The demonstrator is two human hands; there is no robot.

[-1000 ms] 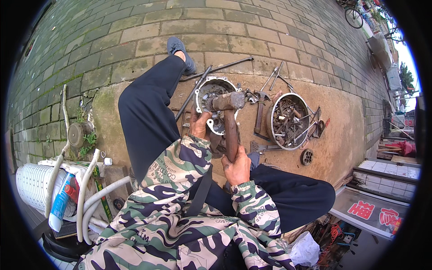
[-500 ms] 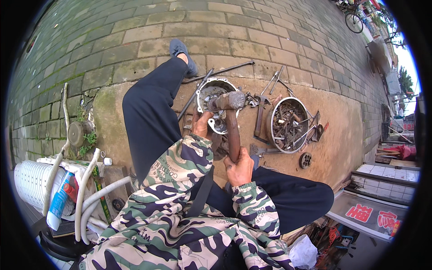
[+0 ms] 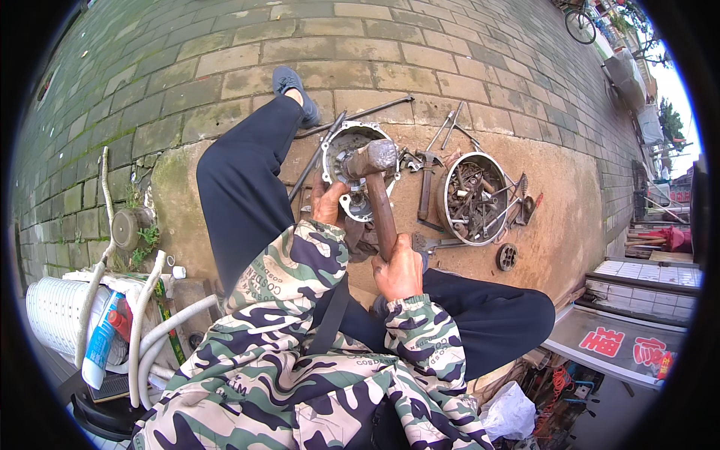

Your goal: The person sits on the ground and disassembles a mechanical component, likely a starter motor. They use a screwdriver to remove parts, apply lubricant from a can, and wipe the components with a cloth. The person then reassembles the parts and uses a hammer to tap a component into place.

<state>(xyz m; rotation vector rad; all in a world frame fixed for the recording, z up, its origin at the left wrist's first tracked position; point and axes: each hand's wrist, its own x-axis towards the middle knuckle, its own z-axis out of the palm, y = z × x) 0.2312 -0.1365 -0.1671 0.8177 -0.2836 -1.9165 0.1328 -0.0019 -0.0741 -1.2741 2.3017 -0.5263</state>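
My right hand point(image 3: 400, 271) is closed round the wooden handle of a heavy sledgehammer point(image 3: 382, 214). Its blocky, worn metal head hangs over a round grey metal housing point(image 3: 327, 148), hiding part of the inside; whether the two touch, I cannot tell. The housing has an open, flanged rim with bolt holes and stands on the ground between my legs. At its near left edge, my left hand point(image 3: 328, 202) grips the rim, with some of the fingers hidden behind it. A dark, crumpled rag point(image 3: 361, 238) lies just below the housing.
Right of the housing lie a claw hammer point(image 3: 426, 184) and a round metal pan point(image 3: 442, 199) full of bolts and tools. Long metal bars point(image 3: 375, 114) lie beyond the housing. A small round part point(image 3: 506, 256) rests near my right knee. Pale hoses point(image 3: 150, 330) stand at left.
The sledgehammer's head has tilted and shifted slightly over the housing, and my right hand has moved a little forward with it. My left hand keeps its grip; the whole view has shifted slightly.
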